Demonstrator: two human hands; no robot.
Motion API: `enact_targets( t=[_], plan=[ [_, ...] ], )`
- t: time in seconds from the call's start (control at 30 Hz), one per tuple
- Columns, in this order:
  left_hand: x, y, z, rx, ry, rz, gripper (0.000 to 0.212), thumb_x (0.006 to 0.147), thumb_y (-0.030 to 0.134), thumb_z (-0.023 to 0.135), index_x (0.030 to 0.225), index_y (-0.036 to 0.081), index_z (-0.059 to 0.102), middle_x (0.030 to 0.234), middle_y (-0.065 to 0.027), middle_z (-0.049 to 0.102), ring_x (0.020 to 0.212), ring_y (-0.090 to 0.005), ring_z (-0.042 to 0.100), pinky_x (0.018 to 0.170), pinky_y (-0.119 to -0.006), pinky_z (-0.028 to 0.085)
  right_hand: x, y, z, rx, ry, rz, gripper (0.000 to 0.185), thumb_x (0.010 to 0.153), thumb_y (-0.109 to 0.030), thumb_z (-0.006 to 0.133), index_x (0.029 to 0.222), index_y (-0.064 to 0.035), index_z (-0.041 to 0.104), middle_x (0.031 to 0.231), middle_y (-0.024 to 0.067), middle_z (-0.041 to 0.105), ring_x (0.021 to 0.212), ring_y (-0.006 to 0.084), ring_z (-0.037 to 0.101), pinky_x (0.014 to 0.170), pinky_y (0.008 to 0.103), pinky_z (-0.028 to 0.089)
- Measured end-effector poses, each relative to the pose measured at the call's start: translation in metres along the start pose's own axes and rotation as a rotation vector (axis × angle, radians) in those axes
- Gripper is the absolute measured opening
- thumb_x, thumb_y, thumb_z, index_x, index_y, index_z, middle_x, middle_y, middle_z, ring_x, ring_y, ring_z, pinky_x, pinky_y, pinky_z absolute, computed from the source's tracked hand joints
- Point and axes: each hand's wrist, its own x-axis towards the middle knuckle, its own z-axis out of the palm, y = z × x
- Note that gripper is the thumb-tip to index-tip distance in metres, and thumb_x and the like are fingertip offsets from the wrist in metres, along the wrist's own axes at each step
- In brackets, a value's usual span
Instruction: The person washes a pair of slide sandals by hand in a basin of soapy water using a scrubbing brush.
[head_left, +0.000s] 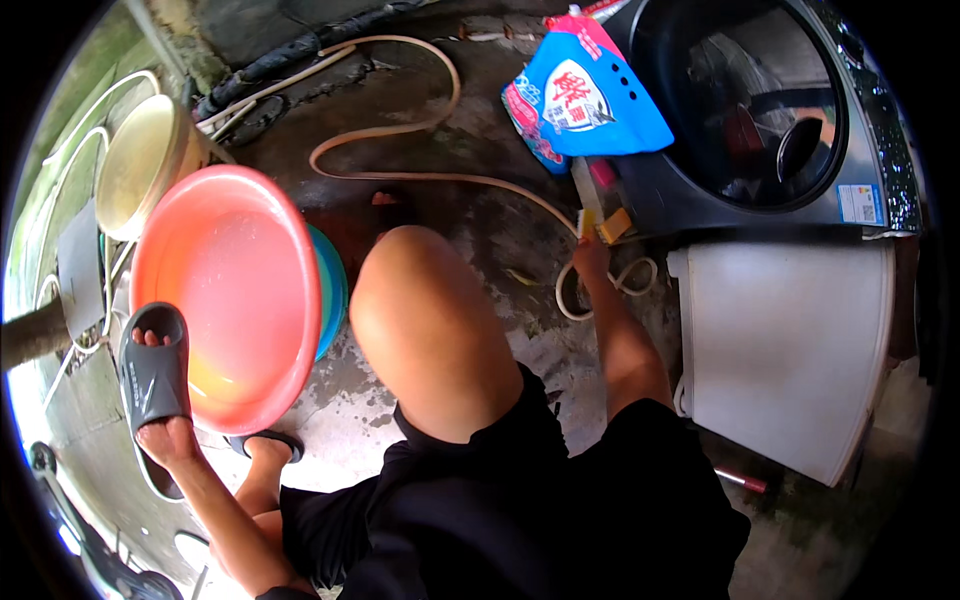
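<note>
At the left, my left hand (166, 441) is pushed into a grey slide sandal (155, 386), with fingertips showing through its toe opening. The sandal is above the near-left rim of a pink plastic basin (312, 330), which has pale liquid in it. My right hand (592, 259) is stretched out to the right, low by the washing machine. Its fingers close on a small yellow-and-white thing (586, 223), seemingly a scrub brush. An orange-yellow block (615, 226), perhaps soap, lies right beside it.
A blue detergent pouch (637, 124) stands against the front-loading washing machine (750, 97). A beige hose (450, 177) winds across the wet concrete floor. A white appliance-like box (787, 337) is at right. Beneath the basin shows a teal tub (330, 292); behind it is a cream bucket (135, 165).
</note>
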Motion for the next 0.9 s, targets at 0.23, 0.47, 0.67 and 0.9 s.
enact_targets(
  t=[0.23, 0.47, 0.67, 0.9],
  plan=[
    [0.006, -0.016, 0.021, 0.103, 0.142, 0.017, 0.06, 0.106, 0.015, 0.029, 0.161, -0.007, 0.019, 0.17, -0.0196, 0.026, 0.157, -0.0361, 0.023, 0.132, -0.054, 0.01, 0.041, 0.061, -0.017, -0.052, 0.138, 0.23, 0.065, 0.103, -0.019, 0.054, 0.164, -0.0135, 0.031, 0.125, 0.0205, 0.07, 0.094, 0.0336, 0.073, 0.075, 0.0431, 0.063],
    [0.018, 0.002, -0.05, 0.131, -0.04, -0.044, 0.06, 0.106, 0.015, 0.03, 0.162, -0.007, 0.02, 0.17, -0.0188, 0.026, 0.157, -0.0345, 0.025, 0.132, -0.054, 0.011, 0.069, 0.072, 0.001, -0.033, 0.044, 0.289, 0.067, 0.099, -0.02, 0.061, 0.161, -0.0136, 0.037, 0.122, 0.0177, 0.072, 0.1, 0.0328, 0.072, 0.077, 0.0427, 0.062],
    [0.006, -0.007, -0.042, 0.156, 0.003, -0.044, 0.06, 0.106, 0.014, 0.029, 0.162, -0.006, 0.02, 0.17, -0.0181, 0.027, 0.157, -0.0335, 0.025, 0.132, -0.053, 0.011, 0.092, 0.128, -0.02, -0.205, -0.05, -0.167, 0.062, 0.096, -0.011, 0.057, 0.156, -0.0156, 0.045, 0.122, 0.0171, 0.071, 0.102, 0.0383, 0.07, 0.084, 0.0496, 0.058],
    [-0.006, -0.014, -0.031, 0.175, 0.01, -0.034, 0.059, 0.107, 0.014, 0.029, 0.162, -0.006, 0.021, 0.17, -0.0172, 0.027, 0.157, -0.0324, 0.025, 0.132, -0.053, 0.012, 0.123, 0.085, -0.012, -0.211, -0.204, 0.172, 0.076, 0.092, -0.01, 0.067, 0.161, -0.0131, 0.035, 0.126, 0.0225, 0.068, 0.105, 0.0367, 0.071, 0.083, 0.0477, 0.062]
  ],
)
